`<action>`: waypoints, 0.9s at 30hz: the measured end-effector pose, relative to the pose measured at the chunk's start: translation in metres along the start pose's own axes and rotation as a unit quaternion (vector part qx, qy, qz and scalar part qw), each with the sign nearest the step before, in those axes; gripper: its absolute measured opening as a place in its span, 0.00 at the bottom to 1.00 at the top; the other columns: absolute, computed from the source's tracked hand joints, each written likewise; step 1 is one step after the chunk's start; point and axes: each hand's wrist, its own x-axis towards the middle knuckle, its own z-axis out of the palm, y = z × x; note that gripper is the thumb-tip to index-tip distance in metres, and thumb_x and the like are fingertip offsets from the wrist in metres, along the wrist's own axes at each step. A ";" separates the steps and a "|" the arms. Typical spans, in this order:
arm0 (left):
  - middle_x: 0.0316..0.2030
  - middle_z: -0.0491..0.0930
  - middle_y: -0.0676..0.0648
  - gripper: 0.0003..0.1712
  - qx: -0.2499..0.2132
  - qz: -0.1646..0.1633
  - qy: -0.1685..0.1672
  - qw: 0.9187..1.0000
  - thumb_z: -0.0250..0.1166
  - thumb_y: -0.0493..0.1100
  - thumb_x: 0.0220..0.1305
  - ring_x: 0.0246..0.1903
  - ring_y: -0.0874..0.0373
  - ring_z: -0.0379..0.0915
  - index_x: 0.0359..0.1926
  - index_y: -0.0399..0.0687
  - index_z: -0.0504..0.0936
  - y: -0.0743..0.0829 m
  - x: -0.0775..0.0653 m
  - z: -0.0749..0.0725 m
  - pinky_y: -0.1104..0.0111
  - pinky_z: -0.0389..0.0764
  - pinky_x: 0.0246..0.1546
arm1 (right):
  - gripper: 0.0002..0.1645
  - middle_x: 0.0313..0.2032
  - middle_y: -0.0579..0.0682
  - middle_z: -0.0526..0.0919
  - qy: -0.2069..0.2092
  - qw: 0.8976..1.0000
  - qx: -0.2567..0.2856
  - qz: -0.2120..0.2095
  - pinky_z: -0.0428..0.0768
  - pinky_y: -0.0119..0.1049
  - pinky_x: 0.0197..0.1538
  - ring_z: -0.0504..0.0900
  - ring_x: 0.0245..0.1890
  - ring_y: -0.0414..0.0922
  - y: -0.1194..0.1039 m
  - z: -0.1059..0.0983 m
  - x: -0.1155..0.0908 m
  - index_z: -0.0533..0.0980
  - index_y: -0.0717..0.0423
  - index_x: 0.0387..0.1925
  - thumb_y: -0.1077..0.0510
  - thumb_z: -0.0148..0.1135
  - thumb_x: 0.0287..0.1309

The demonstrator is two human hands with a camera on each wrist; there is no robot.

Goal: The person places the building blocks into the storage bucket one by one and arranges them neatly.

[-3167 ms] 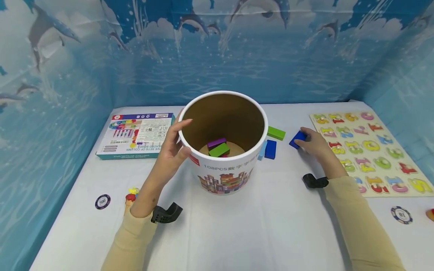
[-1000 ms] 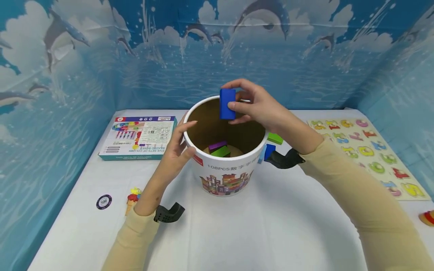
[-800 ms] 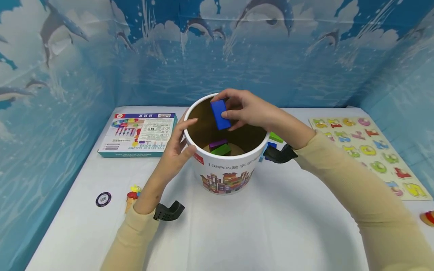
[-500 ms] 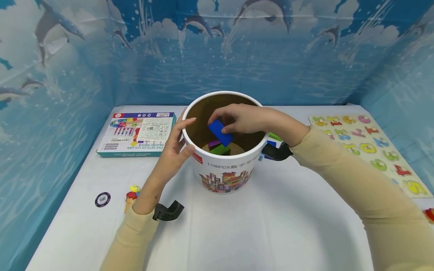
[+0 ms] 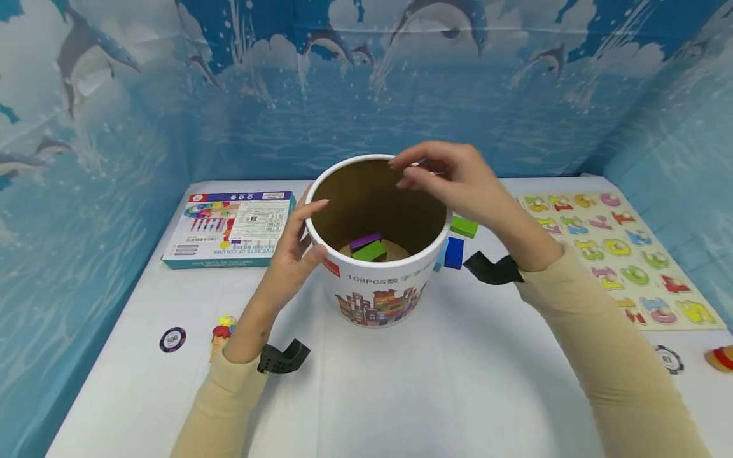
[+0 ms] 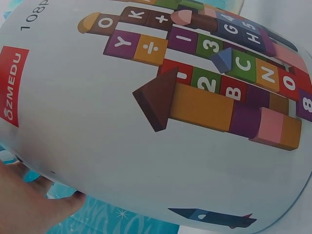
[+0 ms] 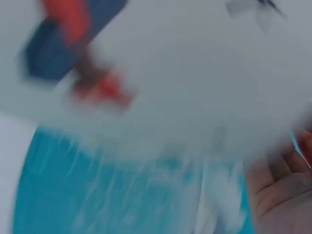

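In the head view a white bucket (image 5: 375,280) printed with colourful blocks stands upright on the table. My left hand (image 5: 289,257) holds its left side, index finger at the rim and thumb against the outer wall. Over the right part of the rim is my right hand (image 5: 458,181), fingers loosely bent with nothing between them. A purple block (image 5: 365,242) and a green block (image 5: 370,252) lie on the bucket's floor; its near inside is hidden. Just right of the bucket lie a dark blue block (image 5: 454,253), a light blue block (image 5: 441,256) and another green block (image 5: 464,226).
A flat toy box (image 5: 235,229) lies at the back left, and a number puzzle board (image 5: 624,254) at the right. Poker chips (image 5: 173,340), an ice-cream toy (image 5: 221,337) and a red-and-yellow toy (image 5: 720,359) lie nearer the front. A dolphin-print curtain (image 5: 366,95) surrounds the table.
My right hand picked up a blue block from the right, lowered it into the bucket and let go, then rose back toward the rim. The left hand has stayed on the bucket.
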 end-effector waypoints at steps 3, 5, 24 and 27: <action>0.67 0.41 0.43 0.41 -0.003 0.005 -0.002 1.000 0.55 0.60 0.56 0.66 0.52 0.35 0.62 0.39 0.54 0.000 0.001 0.000 0.42 0.45 0.59 | 0.15 0.41 0.56 0.77 0.098 0.984 0.142 0.041 0.78 0.32 0.42 0.79 0.37 0.46 0.032 -0.025 -0.027 0.73 0.65 0.46 0.62 0.53 0.58; 0.67 0.43 0.43 0.40 -0.004 0.002 -0.001 1.000 0.56 0.59 0.57 0.66 0.51 0.35 0.62 0.41 0.54 -0.001 0.001 -0.001 0.42 0.46 0.58 | 0.19 0.42 0.55 0.77 0.142 0.968 0.178 0.108 0.78 0.31 0.42 0.79 0.38 0.46 0.066 -0.038 -0.044 0.72 0.64 0.48 0.57 0.56 0.57; 0.68 0.41 0.44 0.43 -0.003 -0.010 0.005 1.000 0.55 0.62 0.55 0.66 0.54 0.36 0.61 0.38 0.54 -0.002 0.000 -0.001 0.45 0.46 0.60 | 0.38 0.66 0.59 0.49 0.026 0.918 -0.160 0.362 0.45 0.53 0.64 0.43 0.66 0.57 0.208 -0.016 -0.078 0.54 0.60 0.64 0.56 0.58 0.55; 0.68 0.41 0.44 0.43 -0.004 -0.008 0.005 1.000 0.55 0.62 0.55 0.66 0.53 0.36 0.61 0.38 0.54 -0.002 0.001 -0.001 0.46 0.47 0.60 | 0.33 0.65 0.59 0.53 0.030 0.918 -0.193 0.345 0.44 0.55 0.63 0.43 0.66 0.57 0.212 -0.012 -0.078 0.59 0.61 0.62 0.58 0.57 0.55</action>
